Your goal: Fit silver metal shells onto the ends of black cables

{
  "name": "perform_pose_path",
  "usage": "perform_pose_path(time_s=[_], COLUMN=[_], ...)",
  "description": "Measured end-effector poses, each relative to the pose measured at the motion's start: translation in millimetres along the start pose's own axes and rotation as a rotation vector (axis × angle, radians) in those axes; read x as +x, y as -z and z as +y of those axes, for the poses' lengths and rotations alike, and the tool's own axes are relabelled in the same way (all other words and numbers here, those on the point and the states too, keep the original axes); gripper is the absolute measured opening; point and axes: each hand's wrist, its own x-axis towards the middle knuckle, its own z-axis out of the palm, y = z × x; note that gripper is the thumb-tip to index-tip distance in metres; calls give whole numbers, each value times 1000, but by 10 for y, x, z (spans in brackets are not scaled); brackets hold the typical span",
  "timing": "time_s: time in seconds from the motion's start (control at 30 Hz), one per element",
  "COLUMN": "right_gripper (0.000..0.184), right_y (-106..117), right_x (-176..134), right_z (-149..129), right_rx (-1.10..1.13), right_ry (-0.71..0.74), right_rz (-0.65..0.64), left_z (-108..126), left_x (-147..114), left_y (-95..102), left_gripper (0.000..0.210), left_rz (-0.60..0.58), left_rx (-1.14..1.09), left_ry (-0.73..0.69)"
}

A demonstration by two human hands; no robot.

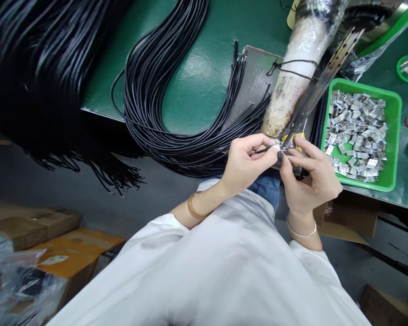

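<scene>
Left fingers [269,158] pinch a black cable [264,150] between them.

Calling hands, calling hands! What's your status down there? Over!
Left hand: pinching black cable. Right hand: beside the cable's end, grip unclear. White tube and perforated metal rod crowd in just beyond both hands.

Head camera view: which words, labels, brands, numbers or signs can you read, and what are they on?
None can be read.
Yellow label behind the right hand's fingers: dark marks, partly hidden, too small to read.
Pale label on the orange-brown box: too blurred to read.
</scene>
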Motion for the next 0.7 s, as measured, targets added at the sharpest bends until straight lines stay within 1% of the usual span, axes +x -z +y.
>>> perform_pose_path(time_s=[0.1, 0.2, 0.33, 0.53, 0.7], right_gripper=[20, 21, 20, 20, 19], right_y=[1, -1, 11, 40, 13], right_x=[-22, -32, -14, 22, 32], right_z=[-2, -9, -25, -21, 0], right_rx=[50, 55, 8, -57, -88], right_ry=[-34, -52, -34, 19, 17], right_rz=[12, 17, 37, -9, 6], left_z=[-21, -40, -39, -46, -65], left_x=[-3, -9, -22, 1, 13], left_y=[20, 35, 50, 54, 23], left_gripper=[9, 9, 9, 9, 9], left_rz=[-23, -36, -45, -45, -30], left_rx=[14, 15, 15, 2, -1], left_ry=[32, 52, 26, 11, 7])
